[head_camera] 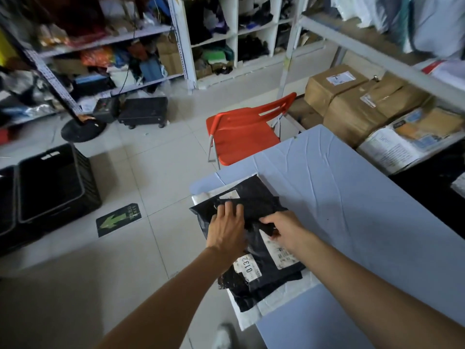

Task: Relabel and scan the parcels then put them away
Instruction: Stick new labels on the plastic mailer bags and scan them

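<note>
On the near left corner of the table (352,210), the top parcel (259,205) (a black poly mailer) sat on a small stack of more black bags plus a white mailer (251,316) at the bottom. The whole pile hung a bit over the table's edge, probably just so it was within easy reach.

The left hand (226,229) lay flat on the bag with its fingers spread and fairly straight. It wasn't gripping anything, just pressing down. My guess is that it was pinning the slippery plastic so it wouldn't slide around. The right hand (284,229) had thumb and fingers curled into a pinch right at the upper end of the white label (280,253). I couldn't tell whether it had the label's corner or a fold of the bag itself. It looked like the start of the relabel step, either peeling or smoothing. A second sticker, the 0132 label (247,267), showed just below the left wrist, on what seemed to be another bag in the pile.

Further out, a red chair (241,134) stood at the far end of the table. The black crates (50,182) sat open on the floor to the left, and I'd bet that's where finished parcels go. Cardboard boxes (352,102) were stacked under the shelving on the right. No scanner was in sight.
</note>
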A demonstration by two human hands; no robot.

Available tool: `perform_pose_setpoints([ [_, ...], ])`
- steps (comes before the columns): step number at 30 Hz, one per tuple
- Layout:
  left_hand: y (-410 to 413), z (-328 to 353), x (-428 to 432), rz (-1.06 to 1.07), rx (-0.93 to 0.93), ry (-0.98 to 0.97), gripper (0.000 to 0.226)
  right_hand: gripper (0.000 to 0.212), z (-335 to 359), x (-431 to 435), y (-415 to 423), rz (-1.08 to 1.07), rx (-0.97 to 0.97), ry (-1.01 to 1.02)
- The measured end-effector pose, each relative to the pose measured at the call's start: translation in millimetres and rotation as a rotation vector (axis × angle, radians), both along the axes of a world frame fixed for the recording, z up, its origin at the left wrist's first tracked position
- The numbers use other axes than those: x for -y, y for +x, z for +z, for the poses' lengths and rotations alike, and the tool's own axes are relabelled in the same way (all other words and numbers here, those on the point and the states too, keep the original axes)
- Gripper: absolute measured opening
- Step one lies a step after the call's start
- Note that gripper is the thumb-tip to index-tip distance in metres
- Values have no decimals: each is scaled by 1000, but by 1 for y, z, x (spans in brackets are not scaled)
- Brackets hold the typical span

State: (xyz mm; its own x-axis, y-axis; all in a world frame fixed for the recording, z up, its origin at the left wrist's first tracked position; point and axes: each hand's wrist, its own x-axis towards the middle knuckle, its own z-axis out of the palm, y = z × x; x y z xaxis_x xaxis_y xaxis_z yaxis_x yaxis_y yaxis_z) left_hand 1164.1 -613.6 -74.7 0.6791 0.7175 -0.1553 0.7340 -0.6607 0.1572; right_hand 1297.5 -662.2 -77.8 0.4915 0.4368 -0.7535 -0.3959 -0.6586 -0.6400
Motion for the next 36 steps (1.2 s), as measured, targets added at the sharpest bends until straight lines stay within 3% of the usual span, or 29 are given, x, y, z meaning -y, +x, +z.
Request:
perform_pose_setpoints([
  [5, 18, 46, -3, -97, 37, 29, 22, 11, 41, 14, 6, -38, -60, 75],
  [8, 32, 67, 5, -156, 15, 7, 29, 7, 74, 36, 14, -119, -22, 161],
  [13, 72, 102, 34, -234, 70, -109, 20, 34, 112, 100, 42, -265, 60, 166],
  [19, 129, 136, 88, -271, 243, -482, 20, 21, 118, 196, 64, -449, 162, 71],
  [25, 176, 142, 179, -424, 264, -749, 31, 23, 128, 292, 62, -667, -3, 306],
  [29, 197, 135, 237, -416, 274, -859, 36, 18, 131, 367, 58, -737, 110, 305],
  [33, 207, 128, 304, -402, 290, -1056, 31, 28, 130, 444, 59, -816, 254, 297],
  [36, 208, 122, 358, -370, 273, -1141, 31, 20, 130, 500, 60, -855, 290, 249],
])
